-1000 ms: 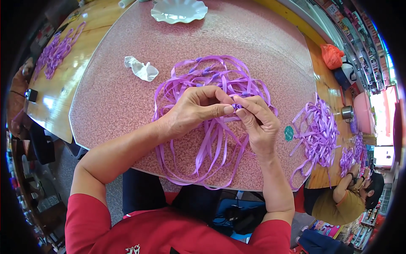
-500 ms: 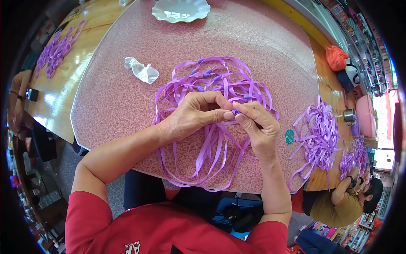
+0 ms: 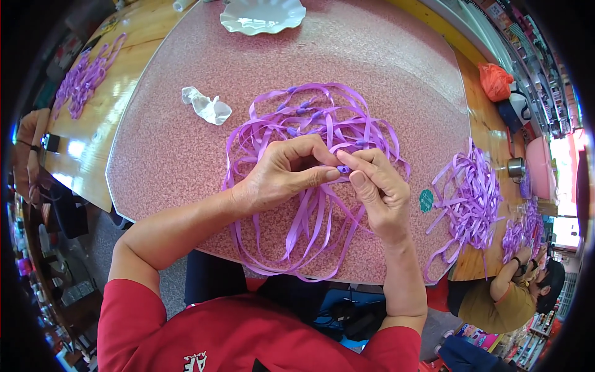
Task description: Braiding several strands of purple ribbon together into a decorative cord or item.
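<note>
My left hand (image 3: 279, 166) pinches a small purple plastic clip (image 3: 344, 169) between thumb and forefinger, over the middle of the purple ribbon lanyards (image 3: 308, 211). From the other side my right hand (image 3: 383, 189) closes around the same clip, its forefinger against it and its thumb tip just below; the other fingers are curled in. Loops of lanyard spread on the pink speckled table (image 3: 180, 161) beneath both hands, several with darker purple plastic pieces along their far side. Where the ribbon runs inside my fingers is hidden.
A white scalloped dish (image 3: 263, 17) stands at the far edge, and a crumpled white tissue (image 3: 206, 106) lies left of the lanyards. To the right are a round green sticker (image 3: 426, 200) and another lanyard heap (image 3: 471, 192). A person (image 3: 505, 294) works at far right.
My right thumb has drawn back a little from the clip, leaving more of it in sight. My left hand has barely moved.
</note>
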A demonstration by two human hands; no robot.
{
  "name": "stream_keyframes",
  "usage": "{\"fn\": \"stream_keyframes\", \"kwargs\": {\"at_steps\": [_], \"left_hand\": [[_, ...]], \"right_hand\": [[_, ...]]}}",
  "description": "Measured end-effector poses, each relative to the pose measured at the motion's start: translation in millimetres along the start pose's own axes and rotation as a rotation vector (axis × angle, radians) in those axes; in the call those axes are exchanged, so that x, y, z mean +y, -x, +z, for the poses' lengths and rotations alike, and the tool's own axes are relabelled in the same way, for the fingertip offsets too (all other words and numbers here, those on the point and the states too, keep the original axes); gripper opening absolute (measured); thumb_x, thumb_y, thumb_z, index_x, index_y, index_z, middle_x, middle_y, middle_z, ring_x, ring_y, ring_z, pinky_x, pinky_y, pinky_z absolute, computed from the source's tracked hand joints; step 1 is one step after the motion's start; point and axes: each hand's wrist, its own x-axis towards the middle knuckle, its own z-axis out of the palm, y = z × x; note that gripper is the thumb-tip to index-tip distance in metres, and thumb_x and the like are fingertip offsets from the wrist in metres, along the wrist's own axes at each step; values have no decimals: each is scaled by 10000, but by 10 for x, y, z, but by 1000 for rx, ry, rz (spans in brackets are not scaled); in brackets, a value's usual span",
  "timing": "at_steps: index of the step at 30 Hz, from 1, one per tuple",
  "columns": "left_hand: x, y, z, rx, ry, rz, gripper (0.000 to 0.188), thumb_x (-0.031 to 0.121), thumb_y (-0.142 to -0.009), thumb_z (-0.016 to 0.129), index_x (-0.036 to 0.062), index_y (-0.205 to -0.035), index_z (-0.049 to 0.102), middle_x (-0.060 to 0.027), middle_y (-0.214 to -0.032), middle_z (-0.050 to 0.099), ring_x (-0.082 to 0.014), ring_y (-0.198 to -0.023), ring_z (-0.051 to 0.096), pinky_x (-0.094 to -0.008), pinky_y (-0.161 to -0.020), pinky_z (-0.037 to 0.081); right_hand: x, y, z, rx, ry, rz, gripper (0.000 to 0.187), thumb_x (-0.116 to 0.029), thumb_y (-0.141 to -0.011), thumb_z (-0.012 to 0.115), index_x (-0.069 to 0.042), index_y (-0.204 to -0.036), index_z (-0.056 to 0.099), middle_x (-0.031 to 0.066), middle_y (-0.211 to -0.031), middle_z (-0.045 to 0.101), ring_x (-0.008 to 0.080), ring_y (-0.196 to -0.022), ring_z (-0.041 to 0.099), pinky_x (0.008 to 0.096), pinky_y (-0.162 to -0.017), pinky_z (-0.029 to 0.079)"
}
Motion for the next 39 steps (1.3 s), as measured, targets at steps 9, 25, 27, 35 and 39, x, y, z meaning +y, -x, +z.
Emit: {"fn": "stream_keyframes", "kwargs": {"at_steps": [9,25,27,35,39], "left_hand": [[36,-9,0,-9,-106,55,85,42,-880,673,8,-954,647,-36,-953,570,-94,-887,547,-245,-769,445],[23,-13,-2,-34,-229,107,90,52,-873,684,10,-951,669,-42,-908,592,-94,-829,558,-240,-717,446],[9,-20,-15,-36,-260,119,87,50,-872,684,10,-948,670,-43,-907,592,-94,-824,557,-240,-713,446],[-8,-30,-29,-21,-395,175,88,21,-849,699,10,-932,674,-47,-890,591,-96,-805,558,-237,-683,446],[4,-28,-22,-7,-485,205,95,1,-834,706,2,-923,673,-52,-856,593,-98,-783,565,-235,-659,447]], "right_hand": [[20,13,46,74,-421,346,202,-80,-882,679,-14,-1072,666,17,-835,643,22,-582,466,161,-495,353],[115,46,28,57,-617,356,119,3,-846,669,-22,-945,607,65,-942,616,45,-610,500,178,-484,408],[80,40,56,62,-546,306,122,15,-847,658,-19,-949,598,64,-956,606,43,-637,506,175,-504,411],[126,39,75,45,-347,126,145,68,-849,643,-12,-958,591,25,-954,552,39,-800,544,162,-669,452],[143,39,69,46,-313,115,176,106,-828,625,-20,-947,590,46,-952,563,30,-711,506,161,-572,405]]}}
